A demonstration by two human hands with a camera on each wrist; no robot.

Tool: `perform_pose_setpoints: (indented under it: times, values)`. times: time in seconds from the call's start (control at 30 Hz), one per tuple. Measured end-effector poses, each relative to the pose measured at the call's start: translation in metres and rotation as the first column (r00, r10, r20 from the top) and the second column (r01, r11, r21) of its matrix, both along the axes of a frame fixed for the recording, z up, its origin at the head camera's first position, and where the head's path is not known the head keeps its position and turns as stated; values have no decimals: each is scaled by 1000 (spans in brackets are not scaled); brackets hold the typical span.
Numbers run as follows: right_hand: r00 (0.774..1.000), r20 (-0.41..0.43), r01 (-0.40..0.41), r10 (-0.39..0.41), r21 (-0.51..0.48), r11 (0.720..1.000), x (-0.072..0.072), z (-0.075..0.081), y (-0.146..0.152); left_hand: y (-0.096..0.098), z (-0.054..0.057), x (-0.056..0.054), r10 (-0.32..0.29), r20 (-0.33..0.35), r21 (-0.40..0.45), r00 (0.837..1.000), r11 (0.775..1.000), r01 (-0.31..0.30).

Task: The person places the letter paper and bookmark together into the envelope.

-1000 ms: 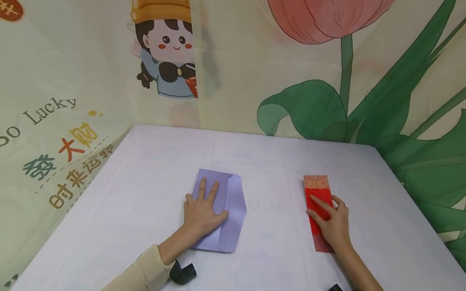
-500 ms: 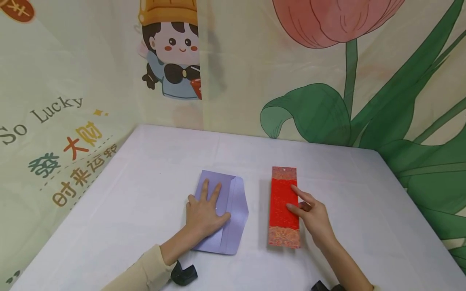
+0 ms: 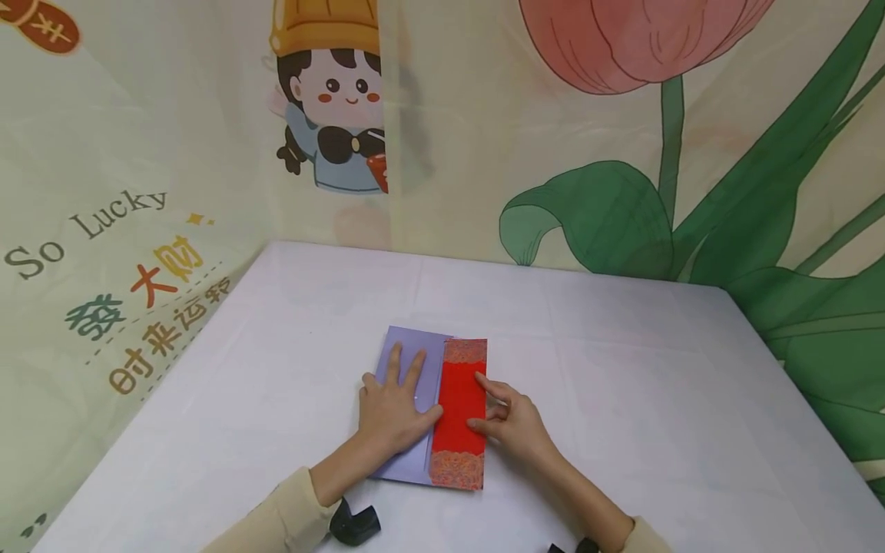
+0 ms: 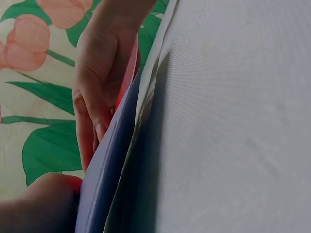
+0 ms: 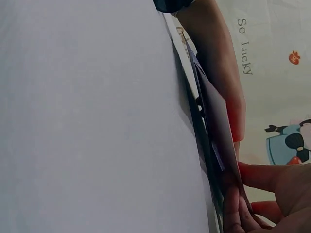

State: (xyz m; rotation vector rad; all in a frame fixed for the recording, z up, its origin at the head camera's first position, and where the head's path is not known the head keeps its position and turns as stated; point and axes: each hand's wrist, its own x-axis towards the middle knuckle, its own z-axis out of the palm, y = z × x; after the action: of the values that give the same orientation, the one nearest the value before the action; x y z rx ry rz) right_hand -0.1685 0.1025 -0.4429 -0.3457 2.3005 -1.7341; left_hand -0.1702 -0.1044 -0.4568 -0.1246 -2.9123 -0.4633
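A purple envelope [image 3: 429, 349] lies on the white table, partly covered by my left hand [image 3: 394, 411]. The fingers of that hand are spread and straight, resting flat on it. My right hand [image 3: 522, 426] pinches the right edge of a red envelope [image 3: 462, 399] with patterned gold-red ends. The red envelope overlaps the purple one's right side and hides its flap in the head view. In the right wrist view, the right thumb and fingers [image 5: 265, 177] grip the thin envelope's edge from both sides. The left wrist view shows the purple envelope [image 4: 104, 170] edge-on.
The white table [image 3: 622, 369] spreads around the envelopes. A black wrist-camera mount [image 3: 356, 524] sits by the left wrist. Behind the table hangs a printed cloth [image 3: 442, 115] with a cartoon figure and a tulip.
My right hand has lifted the red envelope from the right side of the table and carried it left over the purple envelope. The left hand has stayed on the purple envelope.
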Motion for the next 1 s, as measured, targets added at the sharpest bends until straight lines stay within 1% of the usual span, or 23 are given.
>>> perform_pose_setpoints:
  times: [0.13,0.2,0.3,0.4,0.5,0.6,0.7,0.77,0.9,1.0]
  values:
    - [999,-39,35,-33,52,998,0,-2,-7,0,0,-1,0,-3,-7,1000,1000,0]
    - [998,-44,54,-51,89,995,1,-1,-9,0,-1,-1,1,-2,0,1000,1000,-1]
    - [996,-37,85,-80,152,985,2,2,-10,1,-1,-1,4,1,9,1000,1000,-4]
    - [994,-17,107,-106,187,976,4,5,-10,1,-1,-1,6,9,13,1000,1000,-7]
    - [995,-28,98,-94,176,979,4,7,-13,1,0,-1,11,15,6,1000,1000,-11]
    - [995,-75,84,-71,178,980,2,5,-16,0,1,-1,14,17,-1,1000,1000,-14]
    - [989,-131,90,-64,202,975,0,3,-20,-1,2,-1,15,15,-1,1000,1000,-15]
    - [987,-146,105,-73,228,968,0,3,-21,-1,2,-1,16,14,2,1000,1000,-16]
    - [991,-99,114,-91,256,960,2,6,-20,-1,2,1,10,14,4,1000,1000,-11]
    - [995,-55,100,-89,242,965,4,9,-19,0,1,2,7,14,5,1000,1000,-7]
